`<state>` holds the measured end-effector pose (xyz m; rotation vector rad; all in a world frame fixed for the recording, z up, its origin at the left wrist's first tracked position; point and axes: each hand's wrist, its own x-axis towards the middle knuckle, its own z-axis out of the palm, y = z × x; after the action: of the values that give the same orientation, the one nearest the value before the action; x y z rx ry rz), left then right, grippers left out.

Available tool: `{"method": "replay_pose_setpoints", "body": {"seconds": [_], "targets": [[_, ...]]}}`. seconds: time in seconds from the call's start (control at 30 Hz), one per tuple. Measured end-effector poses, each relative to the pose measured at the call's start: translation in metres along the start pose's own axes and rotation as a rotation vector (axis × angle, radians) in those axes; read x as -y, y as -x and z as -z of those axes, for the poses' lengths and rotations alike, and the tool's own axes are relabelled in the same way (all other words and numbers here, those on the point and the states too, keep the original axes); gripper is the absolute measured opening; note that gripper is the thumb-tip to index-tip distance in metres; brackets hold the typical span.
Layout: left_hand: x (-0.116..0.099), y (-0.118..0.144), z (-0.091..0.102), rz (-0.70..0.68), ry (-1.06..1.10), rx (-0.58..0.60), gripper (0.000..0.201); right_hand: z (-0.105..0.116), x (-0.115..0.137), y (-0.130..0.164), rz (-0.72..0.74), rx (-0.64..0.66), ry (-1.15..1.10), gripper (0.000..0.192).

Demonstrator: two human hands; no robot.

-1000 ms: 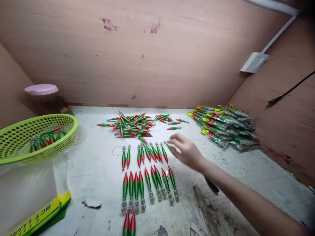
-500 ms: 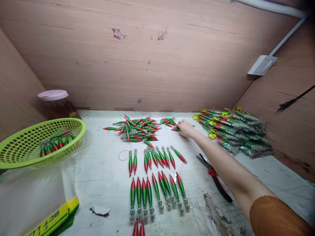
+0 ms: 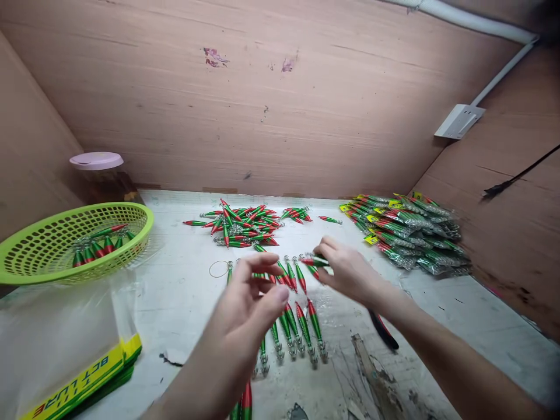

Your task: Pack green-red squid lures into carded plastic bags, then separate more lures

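My right hand (image 3: 350,271) pinches a red-and-green squid jig (image 3: 321,262) just above the right end of a row of similar jigs (image 3: 300,277). My left hand (image 3: 240,312) hovers over the rows, its fingers curled but apart, with nothing visible in them. It hides part of the upper row and the left of the lower row of jigs (image 3: 286,328), whose hooks point toward me. Farther back lies a heap of loose jigs (image 3: 245,224). To its right are a small cluster of jigs (image 3: 297,214) and a single jig (image 3: 330,220).
Bagged jigs (image 3: 411,233) are stacked at the right. Pliers (image 3: 384,332) lie partly under my right forearm. At the left stand a green basket (image 3: 147,224) holding several jigs and a lidded jar (image 3: 98,178). Printed plastic bags (image 3: 83,382) lie in front.
My right hand has drawn back from the far side of the table toward the rows, bringing a jig. The left hand has come into view. One jig now lies alone at the back.
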<state>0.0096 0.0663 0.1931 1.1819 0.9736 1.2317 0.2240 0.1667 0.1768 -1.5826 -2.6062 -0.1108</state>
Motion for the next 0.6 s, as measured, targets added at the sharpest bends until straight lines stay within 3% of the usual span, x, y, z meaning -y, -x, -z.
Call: {"method": "replay_pose_setpoints", "body": {"seconds": [0.03, 0.13, 0.2, 0.37, 0.5, 0.6], "targets": [[0.005, -0.008, -0.003, 0.091, -0.014, 0.054, 0.050, 0.003, 0.014, 0.015, 0.052, -0.038, -0.028, 0.023], [0.026, -0.021, -0.012, 0.350, 0.080, 0.243, 0.054, 0.002, 0.044, 0.049, 0.218, -0.312, -0.210, 0.024], [0.037, -0.023, -0.016, 0.381, 0.186, 0.327, 0.046, -0.003, 0.053, 0.061, 0.219, -0.368, -0.349, 0.022], [0.042, -0.020, -0.017, 0.342, 0.100, 0.299, 0.035, -0.001, 0.045, 0.067, 0.066, -0.173, -0.780, 0.021], [0.042, -0.020, -0.017, 0.307, -0.042, 0.300, 0.031, 0.003, 0.032, 0.069, -0.038, -0.007, -0.987, 0.010], [0.045, -0.020, -0.018, 0.299, -0.127, 0.304, 0.031, -0.005, 0.024, 0.070, -0.076, 0.059, -1.165, 0.012]]}}
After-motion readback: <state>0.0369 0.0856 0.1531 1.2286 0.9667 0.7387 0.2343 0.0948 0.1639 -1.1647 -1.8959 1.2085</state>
